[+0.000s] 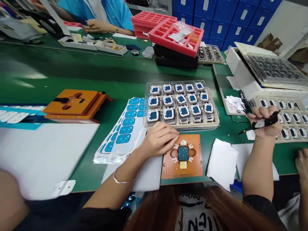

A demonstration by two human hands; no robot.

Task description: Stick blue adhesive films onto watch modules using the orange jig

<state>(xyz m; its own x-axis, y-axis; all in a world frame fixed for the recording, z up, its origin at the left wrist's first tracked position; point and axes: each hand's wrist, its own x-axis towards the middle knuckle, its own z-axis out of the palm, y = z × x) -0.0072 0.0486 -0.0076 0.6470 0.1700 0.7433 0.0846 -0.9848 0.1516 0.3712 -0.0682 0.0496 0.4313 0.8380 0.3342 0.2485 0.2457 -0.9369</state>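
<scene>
My left hand (161, 138) lies palm down, fingers stretched out, at the upper left corner of an orange fixture plate (166, 171). In the plate's middle sits a dark square watch-like part (183, 153), with small white tabs and a yellow pad around it. On the right, my right hand (266, 123) is raised and closed around a slim black tool (249, 129) with a pointed end. A black flat piece shows past its fingers; I cannot tell if it belongs to the tool. Beyond the left hand stands a clear tray (218, 112) of white-framed square parts.
Blue adhesive sheets (125, 130) lie left of the tray. Another orange fixture (74, 104) stands farther left. A white cloth (221, 162) lies right of the plate. More part trays (288, 125), red foam trays (175, 35) and co-workers' hands (99, 26) surround the bench.
</scene>
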